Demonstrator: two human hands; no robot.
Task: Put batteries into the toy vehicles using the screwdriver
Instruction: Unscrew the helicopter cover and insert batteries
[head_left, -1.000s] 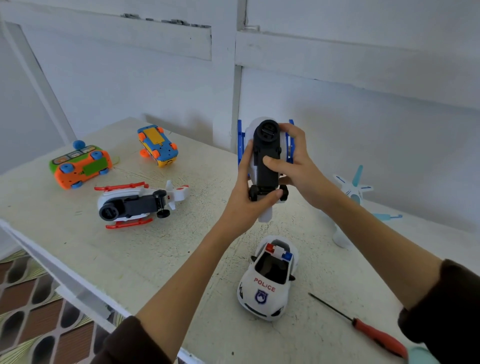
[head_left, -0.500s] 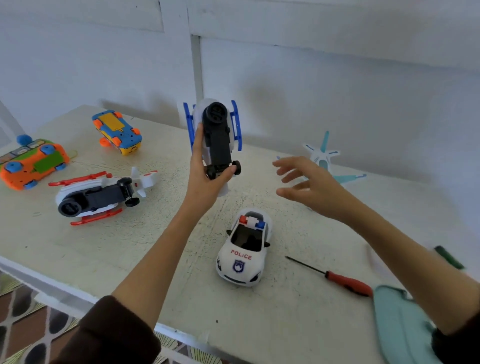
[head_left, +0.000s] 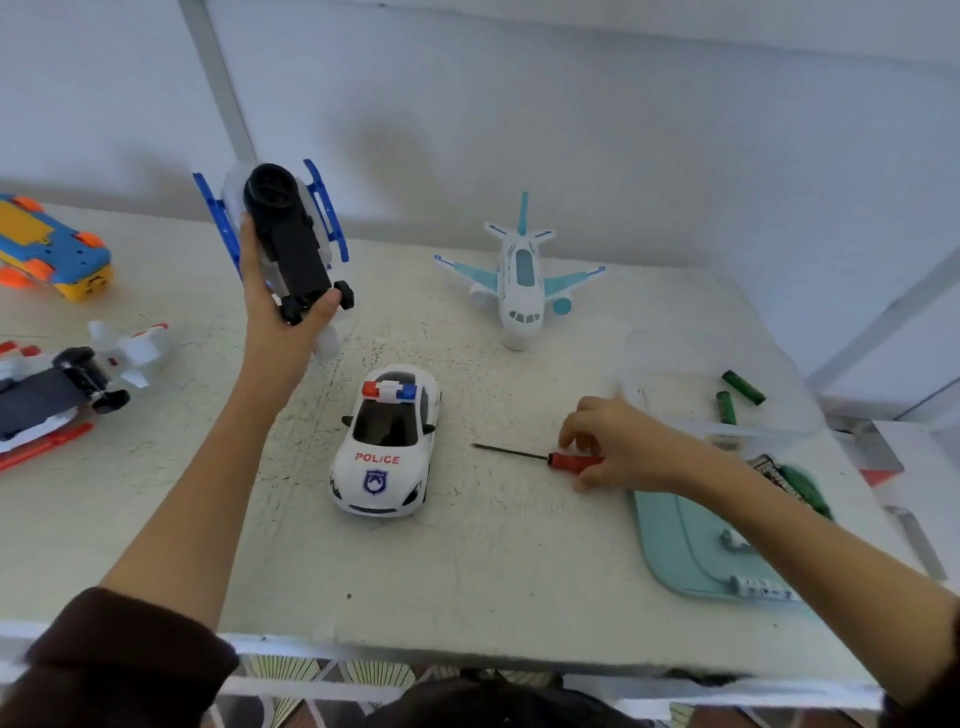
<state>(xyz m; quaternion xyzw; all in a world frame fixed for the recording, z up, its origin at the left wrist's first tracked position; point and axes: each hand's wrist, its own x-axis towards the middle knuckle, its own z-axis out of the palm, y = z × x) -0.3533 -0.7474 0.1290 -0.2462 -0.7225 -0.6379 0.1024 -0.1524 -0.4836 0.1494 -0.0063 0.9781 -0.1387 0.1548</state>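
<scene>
Red-handled, thin-shafted screwdriver (head_left: 540, 456) lies lower right of centre on the table, tip pointing left, its handle pinched by the right hand (head_left: 618, 449), while the left hand (head_left: 280, 317) grips the upturned blue-skidded toy helicopter (head_left: 283, 241) upper left.

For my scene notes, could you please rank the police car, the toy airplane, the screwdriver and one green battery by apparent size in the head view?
1. police car and toy airplane: alike; the car is nearer, so unsure.
2. screwdriver, partly under the right hand.
3. green battery.

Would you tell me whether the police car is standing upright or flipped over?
Upright: the police car rests on the table, roof lights and windshield facing up.
</scene>
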